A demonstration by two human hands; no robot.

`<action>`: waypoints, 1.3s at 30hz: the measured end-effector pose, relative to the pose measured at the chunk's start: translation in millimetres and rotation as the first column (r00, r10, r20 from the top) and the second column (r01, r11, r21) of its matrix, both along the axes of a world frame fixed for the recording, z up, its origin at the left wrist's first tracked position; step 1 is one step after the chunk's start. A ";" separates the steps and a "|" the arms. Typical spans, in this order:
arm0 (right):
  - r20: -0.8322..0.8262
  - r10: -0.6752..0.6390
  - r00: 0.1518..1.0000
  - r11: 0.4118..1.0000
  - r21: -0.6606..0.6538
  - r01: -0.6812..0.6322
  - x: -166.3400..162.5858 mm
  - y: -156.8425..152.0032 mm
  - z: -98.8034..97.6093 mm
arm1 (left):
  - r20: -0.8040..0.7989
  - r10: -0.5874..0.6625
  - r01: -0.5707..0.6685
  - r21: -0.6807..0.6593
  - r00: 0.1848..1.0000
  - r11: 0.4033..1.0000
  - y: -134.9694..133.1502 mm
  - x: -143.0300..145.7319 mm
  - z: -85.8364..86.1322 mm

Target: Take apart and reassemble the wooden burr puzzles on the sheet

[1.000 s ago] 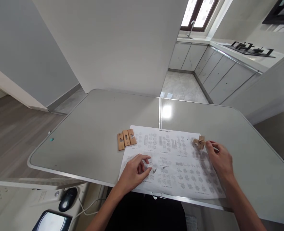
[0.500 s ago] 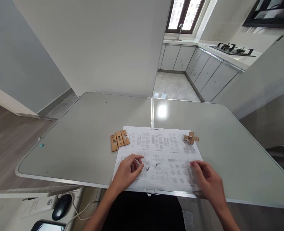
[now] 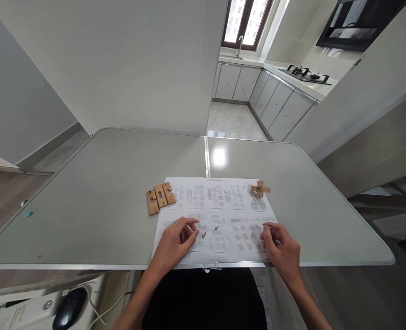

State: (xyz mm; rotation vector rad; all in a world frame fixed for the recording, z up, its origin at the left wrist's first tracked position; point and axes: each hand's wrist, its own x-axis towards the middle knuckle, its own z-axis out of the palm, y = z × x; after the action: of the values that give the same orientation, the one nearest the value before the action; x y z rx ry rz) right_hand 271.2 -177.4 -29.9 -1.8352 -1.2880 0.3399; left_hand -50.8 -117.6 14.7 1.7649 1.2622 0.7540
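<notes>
A printed sheet of paper (image 3: 220, 211), covered with small diagrams, lies flat at the near edge of the table. My left hand (image 3: 175, 240) rests over its lower left part, fingers loosely curled and the thumb apart from them, with nothing held. At the lower right edge of the sheet is my right hand (image 3: 281, 245), its index finger and thumb slightly apart, also holding nothing visible. Three flat wooden pieces (image 3: 161, 196) with cut-outs and numbers sit side by side at the sheet's upper left. On its upper right corner stands a cross-shaped assembly of wooden pieces (image 3: 260, 188).
The grey folding table (image 3: 120, 160) has a metal seam down its middle. A small teal object (image 3: 28, 214) lies near its left end. Below the table's left front edge are a black computer mouse (image 3: 69, 308) and a cable (image 3: 112, 307). Behind is a kitchen counter (image 3: 292, 85).
The camera view has turned to the right, so the table and wooden pieces appear farther left. My right thumb and index finger look slightly farther apart. The wooden pieces stay in place.
</notes>
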 end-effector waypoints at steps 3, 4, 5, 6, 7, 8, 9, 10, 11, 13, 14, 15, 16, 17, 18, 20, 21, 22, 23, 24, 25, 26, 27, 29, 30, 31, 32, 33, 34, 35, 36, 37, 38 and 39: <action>0.032 -0.008 0.999 1.000 0.010 0.008 -0.7 1.7 0.3 | -0.007 -0.015 0.015 0.013 1.000 1.000 -0.4 0.1 -1.5; 0.043 -0.009 0.999 1.000 0.011 0.008 -0.8 2.1 0.2 | -0.011 -0.022 0.022 0.018 1.000 1.000 -0.6 0.0 -2.3; 0.055 -0.010 0.998 1.000 0.010 0.009 -0.8 2.3 0.1 | -0.015 -0.027 0.028 0.021 1.000 0.999 -0.9 -0.2 -3.1; 0.064 -0.011 0.998 1.000 0.008 0.011 -0.8 2.4 0.0 | -0.019 -0.033 0.033 0.023 0.999 0.999 -1.2 -0.6 -3.8; 0.069 -0.013 0.998 1.000 0.006 0.012 -0.8 2.3 -0.1 | -0.021 -0.038 0.038 0.023 0.999 0.999 -1.6 -0.9 -4.5; 0.071 -0.013 0.997 1.000 0.003 0.013 -0.8 2.2 -0.2 | -0.021 -0.041 0.042 0.023 0.999 0.999 -2.1 -1.3 -5.1; 0.073 -0.012 0.997 1.000 -0.002 0.013 -0.8 2.2 -0.2 | -0.018 -0.045 0.045 0.023 0.999 0.999 -2.6 -1.7 -5.4; 0.075 -0.006 0.997 1.000 -0.013 0.007 -0.8 2.3 -0.2 | -0.015 -0.050 0.050 0.022 0.999 0.999 -3.0 -2.0 -5.6; 0.077 0.006 0.997 1.000 -0.027 -0.004 -0.7 2.6 -0.1 | -0.013 -0.054 0.054 0.020 0.998 0.998 -3.5 -2.2 -5.6; 0.079 0.031 0.996 0.998 -0.055 -0.026 -0.5 3.9 0.1 | -0.013 -0.060 0.061 0.021 0.998 0.998 -4.1 -2.4 -5.2; 0.078 0.040 0.996 0.997 -0.066 -0.035 -0.4 4.8 0.1 | -0.015 -0.062 0.062 0.021 0.998 0.998 -4.3 -2.5 -5.0; 0.076 0.046 0.996 0.996 -0.075 -0.040 -0.2 5.7 0.1 | -0.017 -0.063 0.063 0.022 0.998 0.998 -4.4 -2.4 -4.7; 0.072 0.046 0.996 0.996 -0.079 -0.041 -0.1 6.5 0.0 | -0.018 -0.064 0.064 0.025 0.998 0.998 -4.4 -2.4 -4.5; 0.070 0.044 0.997 0.996 -0.081 -0.038 0.1 7.2 0.0 | -0.019 -0.065 0.065 0.030 0.998 0.997 -4.4 -2.3 -4.3; 0.068 0.041 0.997 0.996 -0.084 -0.035 0.1 7.8 -0.1 | -0.021 -0.066 0.067 0.034 0.998 0.997 -4.4 -2.2 -4.1; 0.066 0.036 0.997 0.995 -0.092 -0.030 -0.1 8.4 0.1 | -0.024 -0.069 0.070 0.046 0.997 0.997 -4.8 -2.0 -3.9; 0.063 0.034 0.997 0.995 -0.096 -0.027 -0.3 8.5 0.3 | -0.026 -0.069 0.070 0.054 0.997 0.996 -5.0 -1.9 -3.8; 0.057 0.031 0.998 0.995 -0.098 -0.025 -0.5 8.5 0.5 | -0.029 -0.067 0.069 0.068 0.997 0.995 -5.4 -1.8 -3.9; 0.049 0.029 0.998 0.995 -0.099 -0.024 -0.7 8.5 0.8 | -0.035 -0.059 0.062 0.090 0.998 0.994 -5.7 -1.7 -4.1; 0.040 0.026 0.999 0.995 -0.097 -0.021 -0.8 8.6 1.0 | -0.045 -0.042 0.048 0.127 0.998 0.991 -5.8 -1.7 -4.5; 0.034 0.024 0.999 0.995 -0.095 -0.020 -0.9 8.6 1.0 | -0.058 -0.015 0.025 0.178 0.998 0.984 -5.6 -1.9 -5.1; 0.030 0.023 0.999 0.995 -0.093 -0.020 -0.8 8.6 0.9 | -0.077 0.026 -0.007 0.243 0.997 0.970 -5.0 -2.4 -5.9; 0.029 0.024 0.999 0.996 -0.089 -0.021 -0.7 8.6 0.7 | -0.099 0.078 -0.043 0.314 0.992 0.948 -3.6 -3.4 -6.7; 0.025 0.033 0.999 0.996 -0.083 -0.031 0.0 8.4 0.0 | -0.159 0.196 -0.108 0.443 0.968 0.890 1.4 -7.2 -8.6; 0.024 0.039 0.999 0.996 -0.081 -0.037 0.3 8.2 -0.4 | -0.198 0.254 -0.129 0.488 0.947 0.863 5.1 -10.2 -9.5; 0.022 0.046 0.999 0.996 -0.081 -0.044 0.7 7.9 -0.7 | -0.247 0.308 -0.147 0.510 0.919 0.847 9.5 -14.1 -10.3; 0.023 0.051 0.998 0.996 -0.080 -0.049 0.9 7.5 -0.9 | -0.297 0.357 -0.164 0.520 0.886 0.839 14.3 -18.7 -11.2; 0.025 0.056 0.998 0.995 -0.079 -0.053 1.2 7.1 -1.0 | -0.355 0.405 -0.189 0.510 0.842 0.839 19.5 -23.7 -12.1; 0.028 0.060 0.998 0.995 -0.079 -0.058 1.3 6.8 -0.9 | -0.410 0.446 -0.222 0.489 0.796 0.844 24.8 -29.1 -13.0; 0.029 0.063 0.998 0.995 -0.077 -0.061 1.5 6.5 -0.8 | -0.455 0.475 -0.251 0.468 0.753 0.847 29.8 -34.4 -13.9; 0.029 0.066 0.997 0.995 -0.076 -0.064 1.5 6.2 -0.6 | -0.490 0.494 -0.280 0.446 0.718 0.850 34.5 -39.3 -14.9; 0.027 0.067 0.997 0.995 -0.075 -0.065 1.6 6.1 -0.4 | -0.520 0.496 -0.298 0.419 0.695 0.857 38.7 -43.6 -16.0; 0.024 0.068 0.997 0.995 -0.077 -0.066 1.7 6.0 -0.2 | -0.546 0.484 -0.308 0.385 0.684 0.870 42.4 -47.1 -17.0; 0.020 0.068 0.998 0.995 -0.079 -0.066 1.8 5.8 0.0 | -0.564 0.469 -0.313 0.356 0.680 0.881 45.6 -49.6 -18.2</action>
State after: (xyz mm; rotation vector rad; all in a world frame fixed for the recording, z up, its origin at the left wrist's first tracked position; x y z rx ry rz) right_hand 273.0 -171.6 -29.8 -1.8684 -1.3710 0.4122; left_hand -100.4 -72.1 -3.5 2.0551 2.1519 0.5514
